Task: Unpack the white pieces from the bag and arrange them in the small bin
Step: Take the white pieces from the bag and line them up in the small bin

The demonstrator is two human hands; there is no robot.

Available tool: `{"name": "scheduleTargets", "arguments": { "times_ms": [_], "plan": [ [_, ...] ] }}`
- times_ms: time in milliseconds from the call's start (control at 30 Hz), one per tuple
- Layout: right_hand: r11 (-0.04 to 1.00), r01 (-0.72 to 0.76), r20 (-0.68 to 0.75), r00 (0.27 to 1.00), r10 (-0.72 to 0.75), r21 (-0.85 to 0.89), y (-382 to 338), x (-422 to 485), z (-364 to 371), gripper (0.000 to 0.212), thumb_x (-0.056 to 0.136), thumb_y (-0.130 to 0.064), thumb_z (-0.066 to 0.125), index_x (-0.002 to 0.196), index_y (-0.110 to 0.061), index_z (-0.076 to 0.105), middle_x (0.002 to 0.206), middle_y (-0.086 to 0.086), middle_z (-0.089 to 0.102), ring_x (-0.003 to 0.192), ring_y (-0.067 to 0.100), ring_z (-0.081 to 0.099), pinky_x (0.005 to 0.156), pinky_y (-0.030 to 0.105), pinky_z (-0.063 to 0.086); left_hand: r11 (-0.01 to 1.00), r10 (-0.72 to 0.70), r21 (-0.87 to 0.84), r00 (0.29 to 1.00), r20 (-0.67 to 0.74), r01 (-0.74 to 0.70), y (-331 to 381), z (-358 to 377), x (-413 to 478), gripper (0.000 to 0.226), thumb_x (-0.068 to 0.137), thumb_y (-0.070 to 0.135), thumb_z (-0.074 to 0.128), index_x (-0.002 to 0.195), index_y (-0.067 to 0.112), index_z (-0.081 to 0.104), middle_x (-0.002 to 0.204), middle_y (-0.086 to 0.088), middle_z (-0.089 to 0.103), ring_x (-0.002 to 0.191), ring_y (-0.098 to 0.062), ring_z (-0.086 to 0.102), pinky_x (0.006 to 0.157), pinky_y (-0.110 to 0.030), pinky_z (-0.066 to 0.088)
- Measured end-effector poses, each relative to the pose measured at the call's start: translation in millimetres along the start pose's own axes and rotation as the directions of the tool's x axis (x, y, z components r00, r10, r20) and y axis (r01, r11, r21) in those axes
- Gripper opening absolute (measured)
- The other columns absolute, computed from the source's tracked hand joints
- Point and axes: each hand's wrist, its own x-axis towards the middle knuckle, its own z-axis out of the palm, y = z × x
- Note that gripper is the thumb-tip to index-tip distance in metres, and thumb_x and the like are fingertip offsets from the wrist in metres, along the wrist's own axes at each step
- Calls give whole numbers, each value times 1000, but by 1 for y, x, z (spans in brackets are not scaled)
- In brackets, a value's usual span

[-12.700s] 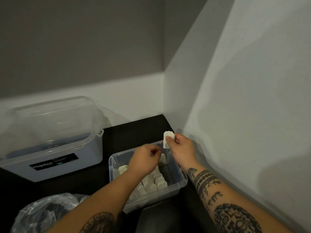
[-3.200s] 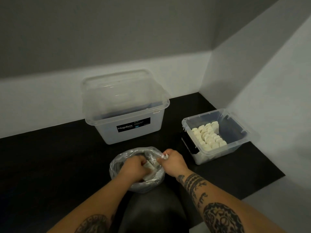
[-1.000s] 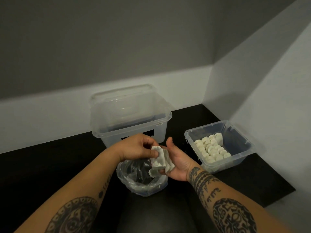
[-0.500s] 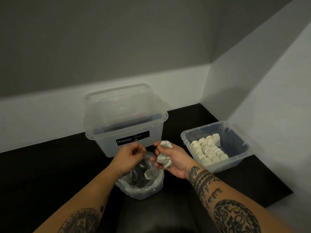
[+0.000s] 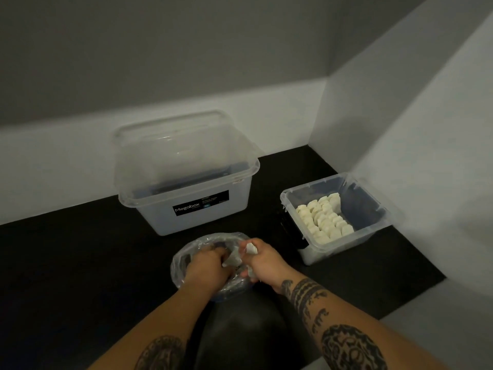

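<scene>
A clear plastic bag (image 5: 184,259) sits open on the dark floor just in front of me. My left hand (image 5: 206,269) is down inside its mouth, fingers closed around a white piece (image 5: 233,260). My right hand (image 5: 266,264) rests at the bag's right edge, gripping white pieces (image 5: 251,248) that poke out between its fingers. To the right stands the small clear bin (image 5: 370,228), its left half filled with several white pieces (image 5: 324,217) set upright in rows. The bag's contents are mostly hidden by my hands.
A large clear lidded box (image 5: 186,177) labelled Megabox stands behind the bag against the back wall. White walls meet in a corner at the back right, close beside the small bin. A dark rounded shape (image 5: 245,327), probably my knee, lies between my forearms.
Both hands have dropped from above the bag to its mouth. My left hand has gone into the bag and closed on a piece; my right hand still holds its pieces.
</scene>
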Motion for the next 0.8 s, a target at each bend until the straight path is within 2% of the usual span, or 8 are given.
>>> {"name": "scheduleTargets", "arguments": {
  "times_ms": [67,100,233,400,500,600,700,800],
  "plan": [
    [1000,-15,-4,1000,15,9,0,1,-1,32,101,-20,57,133,-22,54,112,2,64,82,19,74,64,30,55,998,-6,-60,1000,21,7,-1,-4,-3,8,93,39,66,101,38,64,106,7,70,95,-9,63,93,-35,55],
    [1000,-23,-3,1000,23,4,-1,1,-2,33,101,-19,57,134,-22,54,112,2,63,81,18,73,63,29,54,997,-14,-80,999,38,17,-2,-8,-4,7,92,37,69,93,38,61,99,9,69,90,-7,63,90,-32,54],
    [998,-43,-4,999,43,-41,-10,2,0,36,101,-16,56,136,-24,53,114,2,60,89,20,73,59,23,55,998,-40,-53,999,9,41,-7,-37,-10,21,89,27,74,80,34,57,86,10,64,81,-4,59,76,-23,48],
    [999,28,35,999,-28,-15,-36,0,9,23,101,-20,59,123,-24,61,110,1,67,89,19,72,70,29,59,997,36,68,999,-29,-34,-1,-86,-20,22,85,24,78,86,32,58,90,7,64,81,-9,61,68,-24,45],
    [992,122,37,992,-121,-40,-55,-6,13,26,98,-27,65,124,-23,61,107,4,71,79,15,69,56,21,50,992,108,69,994,5,-108,3,-114,-25,23,84,24,81,93,33,61,96,7,64,89,-11,62,73,-27,49],
    [977,172,94,983,-160,-126,-66,-12,8,31,92,-32,73,121,-23,65,105,4,75,76,12,68,54,18,50,977,197,73,980,37,-199,4,-139,-30,32,81,25,83,108,33,67,96,11,63,92,-10,63,80,-30,55],
    [966,206,131,974,-186,-156,-73,-20,6,26,91,-27,75,113,-15,69,102,8,75,74,11,66,59,21,51,970,228,-75,973,-30,-230,5,-153,-33,47,77,23,86,119,30,65,90,9,66,84,-10,65,79,-29,57],
    [969,245,9,969,-246,41,-79,-25,9,23,92,-22,74,110,-9,69,88,6,72,66,9,63,58,25,48,866,183,-455,978,-99,-208,9,-157,-33,39,83,14,82,117,23,66,88,2,71,73,-8,65,68,-21,53]
  ]
}}
